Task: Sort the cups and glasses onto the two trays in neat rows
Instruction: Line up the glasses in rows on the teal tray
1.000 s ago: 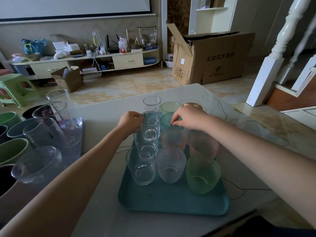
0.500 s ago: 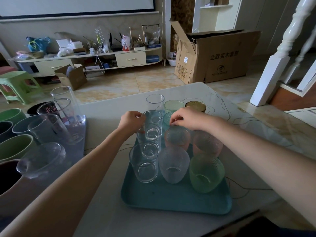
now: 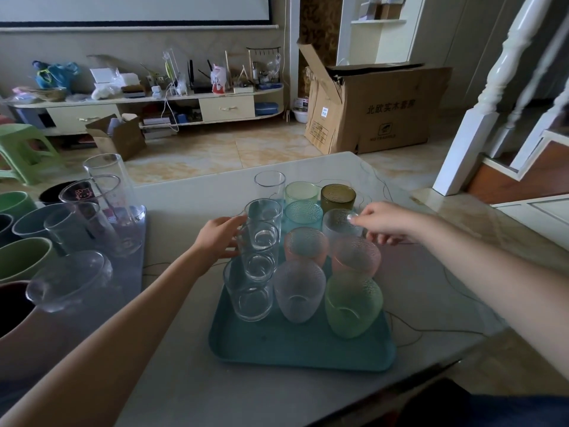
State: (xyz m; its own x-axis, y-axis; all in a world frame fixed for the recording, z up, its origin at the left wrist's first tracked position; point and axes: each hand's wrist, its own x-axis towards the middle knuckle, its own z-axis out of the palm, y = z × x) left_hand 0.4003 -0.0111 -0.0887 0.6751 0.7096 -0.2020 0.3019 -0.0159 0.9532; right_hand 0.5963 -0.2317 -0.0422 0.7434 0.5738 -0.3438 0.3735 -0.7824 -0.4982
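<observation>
While hands touch glasses, box reads "北欧实木茗房".

Glasses upright in three rows on teal tray.

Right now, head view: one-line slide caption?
Left hand steadies a clear glass while right hand pinches a frosted glass on the teal tray.
</observation>
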